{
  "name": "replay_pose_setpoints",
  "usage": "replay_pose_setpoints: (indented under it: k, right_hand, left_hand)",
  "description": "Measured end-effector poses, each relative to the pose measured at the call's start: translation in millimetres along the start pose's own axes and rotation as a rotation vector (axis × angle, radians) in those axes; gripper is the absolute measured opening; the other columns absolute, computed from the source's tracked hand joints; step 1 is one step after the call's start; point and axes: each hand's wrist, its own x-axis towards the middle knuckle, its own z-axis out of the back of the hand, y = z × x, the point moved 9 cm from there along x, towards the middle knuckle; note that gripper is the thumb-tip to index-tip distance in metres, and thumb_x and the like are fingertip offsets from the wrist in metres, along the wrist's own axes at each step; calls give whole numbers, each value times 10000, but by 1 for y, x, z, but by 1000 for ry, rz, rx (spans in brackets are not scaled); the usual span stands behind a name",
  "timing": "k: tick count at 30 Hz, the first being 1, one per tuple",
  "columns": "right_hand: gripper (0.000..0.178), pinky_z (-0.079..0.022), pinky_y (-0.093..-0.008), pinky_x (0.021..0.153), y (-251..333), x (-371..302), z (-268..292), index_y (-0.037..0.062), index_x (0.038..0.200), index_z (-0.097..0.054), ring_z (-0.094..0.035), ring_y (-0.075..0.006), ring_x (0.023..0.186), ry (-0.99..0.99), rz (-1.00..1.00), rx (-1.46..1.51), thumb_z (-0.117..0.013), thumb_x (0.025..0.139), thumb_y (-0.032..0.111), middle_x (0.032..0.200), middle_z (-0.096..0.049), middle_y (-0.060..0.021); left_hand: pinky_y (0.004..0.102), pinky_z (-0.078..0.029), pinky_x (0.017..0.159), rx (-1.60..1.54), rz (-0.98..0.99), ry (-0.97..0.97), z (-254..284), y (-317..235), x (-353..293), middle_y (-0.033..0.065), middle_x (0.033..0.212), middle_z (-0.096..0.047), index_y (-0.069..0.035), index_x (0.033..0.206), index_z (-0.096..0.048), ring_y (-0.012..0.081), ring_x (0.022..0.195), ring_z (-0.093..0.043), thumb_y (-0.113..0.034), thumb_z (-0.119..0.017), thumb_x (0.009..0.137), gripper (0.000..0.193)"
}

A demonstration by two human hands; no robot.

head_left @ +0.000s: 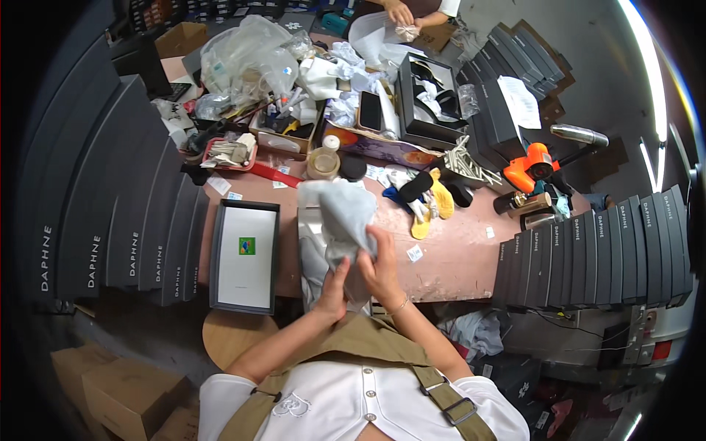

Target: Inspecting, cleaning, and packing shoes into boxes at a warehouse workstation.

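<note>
Both my hands are closed on a pale grey-white wrapped bundle (344, 213), held upright over the table; what is inside its wrapping is hidden. My left hand (334, 295) grips its lower left side, and my right hand (380, 270) wraps the right side a little higher. Beneath the bundle is a light-coloured open box (310, 218) with white wrapping (312, 257) in it, partly covered by my hands. Left of it lies a dark-rimmed box lid (277, 220), white inside with a small green sticker (247, 245).
Dark shoe boxes stand in stacks at left (110, 191) and right (588, 257). Behind my hands are a tape roll (321, 163), yellow gloves (441, 198), an orange tool (531, 167), a phone (370, 110) and an open shoe box (426, 136). Across the table, another person's hands (403, 16) hold something pale.
</note>
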Motion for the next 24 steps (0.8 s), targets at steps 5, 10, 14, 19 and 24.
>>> replay_pose_setpoints:
  k: [5, 10, 14, 19, 24]
  right_hand:
    - [484, -383, -384, 987, -2, 9, -3, -6, 1282, -482, -474, -287, 1149, 6, -231, 222, -610, 894, 253, 1269, -483, -163]
    - [219, -476, -349, 684, 13, -10, -46, 15, 944, -631, -606, -189, 806, 666, -338, 250, -644, 884, 226, 872, -632, -96]
    - [179, -501, -442, 735, 78, -86, -73, 23, 935, -622, -592, -363, 891, 917, 332, -51, -615, 788, 125, 935, -588, -187]
    - [176, -515, -457, 707, 17, -112, -67, -4, 887, -653, -641, -388, 782, 1439, 30, -534, -548, 802, 109, 891, -654, -203]
    - [180, -500, -301, 771, 29, 32, 58, 7, 1043, -662, -641, -194, 884, 435, -3, 133, -580, 896, 70, 985, -681, -113]
  left_hand:
    - [315, -501, 863, -170, -37, 41, 25, -26, -15, 46, 1111, -622, -52, 1223, -550, 164, 950, -625, -535, -606, 843, 617]
    - [377, -408, 1038, -85, -47, 175, 29, -42, -38, 114, 1350, -487, -66, 1422, -336, 237, 1213, -511, -659, -536, 814, 872]
    - [385, -344, 1078, 376, -307, 18, 56, -61, -42, 142, 1413, -417, -53, 1439, -291, 261, 1284, -434, -580, -337, 947, 723]
    - [368, -368, 1023, 213, -401, -75, 120, -65, -39, 124, 1400, -409, -9, 1359, -401, 232, 1252, -423, -242, -651, 838, 623]
    - [298, -468, 877, 640, 1, 172, 80, -103, -57, 84, 1076, -651, 10, 1155, -606, 154, 980, -596, -313, -747, 718, 561]
